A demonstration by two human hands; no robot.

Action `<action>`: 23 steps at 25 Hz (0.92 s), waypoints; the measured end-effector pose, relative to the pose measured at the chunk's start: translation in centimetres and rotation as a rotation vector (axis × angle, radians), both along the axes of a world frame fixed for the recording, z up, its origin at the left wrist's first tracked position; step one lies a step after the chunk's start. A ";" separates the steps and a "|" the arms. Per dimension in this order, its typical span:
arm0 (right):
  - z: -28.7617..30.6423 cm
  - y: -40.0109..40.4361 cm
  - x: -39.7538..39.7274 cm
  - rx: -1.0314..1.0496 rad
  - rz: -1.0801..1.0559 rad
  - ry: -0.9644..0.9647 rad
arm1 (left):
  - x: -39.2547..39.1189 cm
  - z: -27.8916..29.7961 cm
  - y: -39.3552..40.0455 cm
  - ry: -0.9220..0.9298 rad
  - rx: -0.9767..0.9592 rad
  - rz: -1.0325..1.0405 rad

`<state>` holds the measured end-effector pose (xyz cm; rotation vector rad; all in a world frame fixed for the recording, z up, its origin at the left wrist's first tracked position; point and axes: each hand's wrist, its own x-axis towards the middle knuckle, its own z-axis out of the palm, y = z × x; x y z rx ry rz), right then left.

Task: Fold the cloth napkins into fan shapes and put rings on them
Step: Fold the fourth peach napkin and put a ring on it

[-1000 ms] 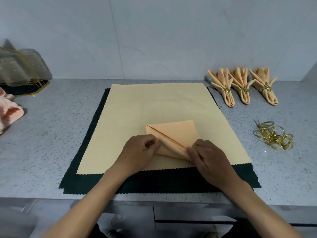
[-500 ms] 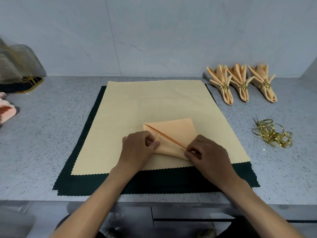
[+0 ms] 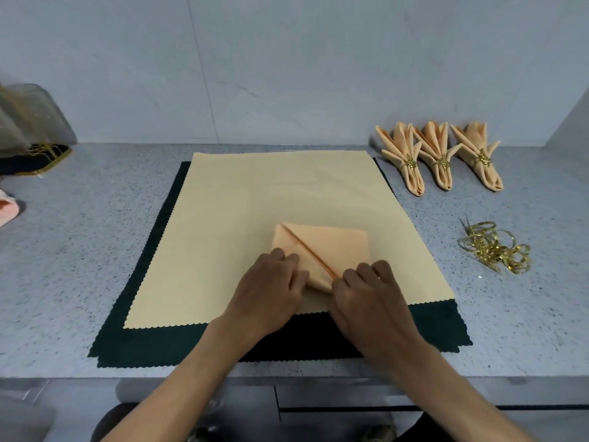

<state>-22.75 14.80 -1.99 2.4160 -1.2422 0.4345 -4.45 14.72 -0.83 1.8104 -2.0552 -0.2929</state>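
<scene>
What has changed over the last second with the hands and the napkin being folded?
Very little. The left hand and right hand have crept closer together along the near corner of the folded napkin, both still pinching it. The three ringed napkins and the pile of gold rings stayed put.

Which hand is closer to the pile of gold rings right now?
Right. The right hand sits on the folded napkin, on the side toward the pile of gold rings; the left hand is farther left.
</scene>
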 end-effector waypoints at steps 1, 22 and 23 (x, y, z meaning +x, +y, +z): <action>0.0 1.1 0.8 0.041 -0.035 -0.071 | 0.2 0.2 -0.4 -0.003 0.054 -0.058; 2.4 -1.8 -7.0 0.480 0.350 -0.028 | -4.2 -1.7 0.1 -0.243 -0.052 -0.164; 2.3 -2.4 -6.5 0.491 0.332 -0.114 | -4.1 -1.5 0.1 -0.227 -0.044 -0.173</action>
